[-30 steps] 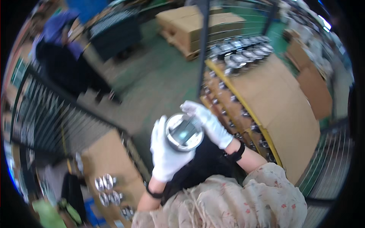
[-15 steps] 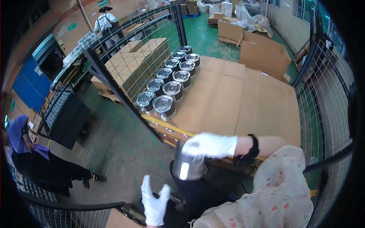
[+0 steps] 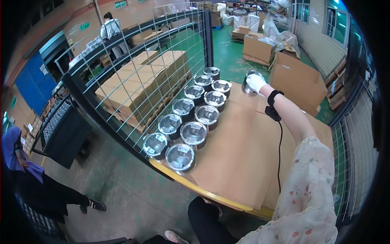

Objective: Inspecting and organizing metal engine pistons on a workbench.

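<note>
At the far end of the cardboard sheet [image 3: 239,138], my gloved right hand [image 3: 256,82] is closed on a silvery metal piston [image 3: 248,90], which stands upright or nearly so; whether it rests on the sheet I cannot tell. To its left, several like pistons, with bright tops and dark sides, stand in two rows along the mesh side; the closest piston [image 3: 180,157] is by the yellow front edge. My left hand is out of view.
A wire mesh panel [image 3: 134,110] walls the left side, with boxes [image 3: 134,83] on a pallet behind it. A large cardboard box [image 3: 298,83] stands beyond the far right corner. One person [image 3: 24,162] stands at the left, another [image 3: 111,30] at the far bench.
My right hand has carried the piston from the near edge out to the far end of the sheet. My left hand has gone out of view. The view has shifted.
</note>
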